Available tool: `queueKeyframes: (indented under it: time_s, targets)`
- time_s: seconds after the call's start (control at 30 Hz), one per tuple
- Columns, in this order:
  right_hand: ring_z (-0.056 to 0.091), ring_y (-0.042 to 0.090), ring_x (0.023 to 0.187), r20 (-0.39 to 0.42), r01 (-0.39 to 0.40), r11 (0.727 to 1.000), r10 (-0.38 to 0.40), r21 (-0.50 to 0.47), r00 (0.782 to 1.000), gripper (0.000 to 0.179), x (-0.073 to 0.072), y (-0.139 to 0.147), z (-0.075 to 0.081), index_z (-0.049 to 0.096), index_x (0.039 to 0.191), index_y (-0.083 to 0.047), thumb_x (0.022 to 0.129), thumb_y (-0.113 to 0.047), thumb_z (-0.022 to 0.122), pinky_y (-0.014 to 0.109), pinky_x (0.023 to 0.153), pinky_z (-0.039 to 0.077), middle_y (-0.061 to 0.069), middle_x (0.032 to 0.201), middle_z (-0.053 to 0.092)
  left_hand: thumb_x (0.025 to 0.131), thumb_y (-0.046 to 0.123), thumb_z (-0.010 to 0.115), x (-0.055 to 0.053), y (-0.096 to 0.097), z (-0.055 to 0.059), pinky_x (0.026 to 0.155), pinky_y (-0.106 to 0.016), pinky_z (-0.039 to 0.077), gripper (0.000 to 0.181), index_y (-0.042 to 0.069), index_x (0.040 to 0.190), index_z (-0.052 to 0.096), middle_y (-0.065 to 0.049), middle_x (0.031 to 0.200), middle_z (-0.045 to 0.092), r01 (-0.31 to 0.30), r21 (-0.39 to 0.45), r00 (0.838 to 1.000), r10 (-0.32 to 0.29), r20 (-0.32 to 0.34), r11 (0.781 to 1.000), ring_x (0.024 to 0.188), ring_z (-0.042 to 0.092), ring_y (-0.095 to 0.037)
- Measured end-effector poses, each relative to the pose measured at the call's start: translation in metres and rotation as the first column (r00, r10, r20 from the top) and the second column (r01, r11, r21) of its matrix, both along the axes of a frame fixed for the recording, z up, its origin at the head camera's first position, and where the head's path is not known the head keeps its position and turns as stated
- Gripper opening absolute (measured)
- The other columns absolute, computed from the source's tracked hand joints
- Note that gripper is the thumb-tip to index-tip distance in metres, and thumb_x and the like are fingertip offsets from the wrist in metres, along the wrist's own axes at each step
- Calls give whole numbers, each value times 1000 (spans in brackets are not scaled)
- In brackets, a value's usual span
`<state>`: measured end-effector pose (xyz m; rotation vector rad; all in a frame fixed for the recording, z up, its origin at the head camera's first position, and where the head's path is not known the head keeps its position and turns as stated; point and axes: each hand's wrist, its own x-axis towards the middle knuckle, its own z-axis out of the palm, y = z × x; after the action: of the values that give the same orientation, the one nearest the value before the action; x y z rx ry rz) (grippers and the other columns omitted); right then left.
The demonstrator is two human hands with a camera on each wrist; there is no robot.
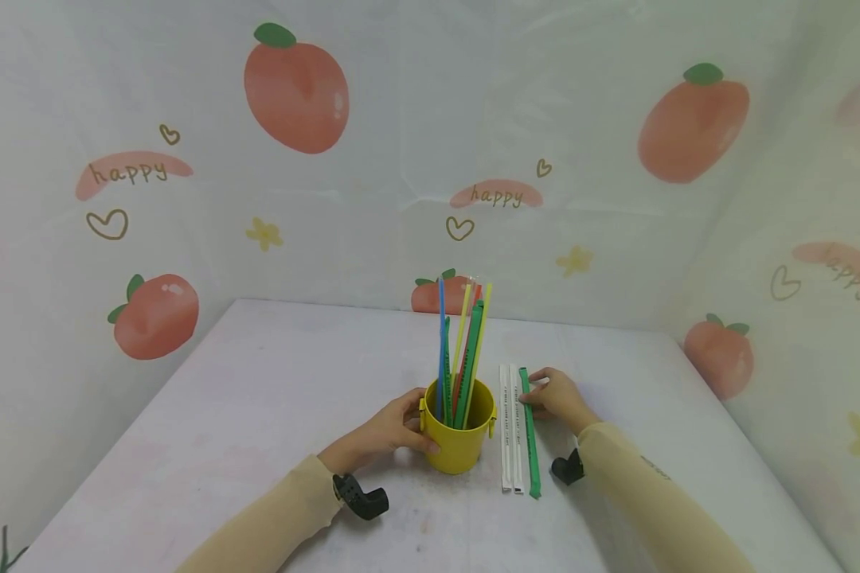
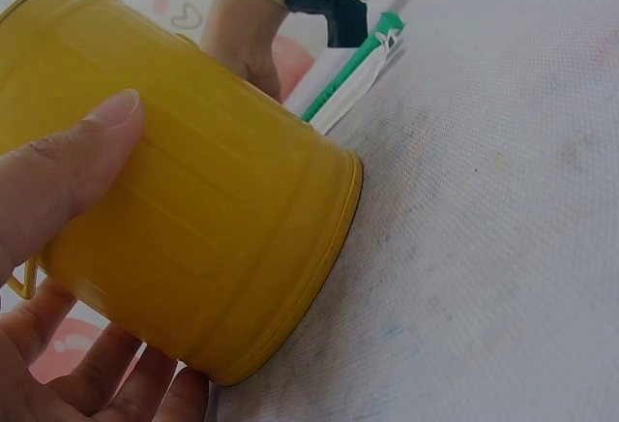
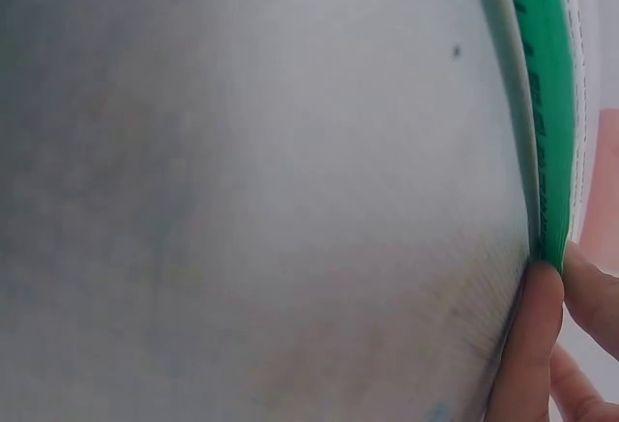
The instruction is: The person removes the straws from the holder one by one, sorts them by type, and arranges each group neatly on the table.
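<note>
My left hand (image 1: 390, 430) grips a small yellow metal bucket (image 1: 455, 452) by its side. In the left wrist view the thumb lies across the bucket wall (image 2: 222, 190) and the other fingers curl beneath. Several straws stand in the bucket, among them a blue straw (image 1: 441, 342), yellow ones and green-wrapped ones (image 1: 468, 374). To the right of the bucket, my right hand (image 1: 560, 399) pinches a green paper-wrapped straw (image 1: 533, 458) between thumb and finger near its far end. The right wrist view shows this green wrapper (image 3: 551, 103) running up from the fingertips.
Two white-wrapped straws (image 1: 505, 446) lie side by side between the bucket and the green straw. A pale cloth covers the table (image 1: 315, 350). Behind it hangs a white backdrop (image 1: 373, 199) printed with fruit. Each wrist carries a black camera mount (image 1: 361, 500).
</note>
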<state>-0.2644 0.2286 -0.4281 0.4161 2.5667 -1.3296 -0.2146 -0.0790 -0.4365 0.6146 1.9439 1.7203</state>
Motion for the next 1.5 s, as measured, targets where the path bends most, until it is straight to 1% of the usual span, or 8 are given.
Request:
queueKeyframes:
  time_s: [0.27,0.53,0.77,1.03,1.13,1.23,1.33,1.5]
  targets:
    - [61,18,70,17,1,1000,-1,1,1000,53,0,1,2,47,123,1,78,-6,73,28,63,55,18,100,56,72,11,79,0,0,0,107,-49,28,72,14,133,41,-3,133,47,-4,-4,1000,4,-4,1000,125,42,-24]
    - [62,17,69,22,10,1000,-10,-6,1000,52,-1,3,1,47,123,1,78,-6,72,27,63,55,19,105,55,72,13,79,-1,1,1,107,-46,28,70,14,131,42,-2,132,48,-11,-12,1000,11,-6,1000,125,42,-22]
    - [63,16,68,27,-3,1000,4,-9,1000,52,1,2,3,47,124,1,79,-6,71,28,62,55,20,106,55,72,13,79,0,1,1,108,-45,28,71,14,132,42,-3,132,48,-14,-10,1000,14,5,1000,124,43,-22]
    - [60,16,64,35,7,1000,-8,8,999,53,0,5,1,48,123,1,78,-8,73,26,59,53,18,99,58,73,11,78,1,1,1,108,-44,29,68,14,131,42,-2,132,48,-2,7,1000,2,4,1000,124,42,-21]
    - [59,16,67,36,7,999,-8,32,999,54,0,7,4,48,124,-1,78,-11,73,25,60,52,16,100,60,73,12,78,1,1,1,108,-44,29,68,14,131,42,-2,132,48,-2,5,1000,2,3,1000,124,43,-21]
    - [60,18,73,27,-3,998,1,60,1000,52,1,8,10,48,126,-4,80,-15,72,26,63,52,16,106,60,72,11,79,1,1,1,108,-44,29,69,14,131,43,-2,132,48,-6,5,1000,6,4,1000,124,43,-21]
    - [62,22,84,-3,0,1000,0,14,1000,50,3,7,19,47,128,-5,83,-15,69,28,69,54,19,113,57,71,12,79,0,1,1,108,-44,28,69,15,131,43,-2,132,49,-11,1,1000,11,2,1000,124,42,-21]
    - [58,31,103,-98,-37,989,22,-145,995,53,5,7,38,42,132,-2,86,-15,65,33,79,54,23,119,52,71,12,79,-1,1,-1,108,-44,29,69,14,130,43,-2,131,49,-15,-1,1000,15,0,1000,124,43,-22]
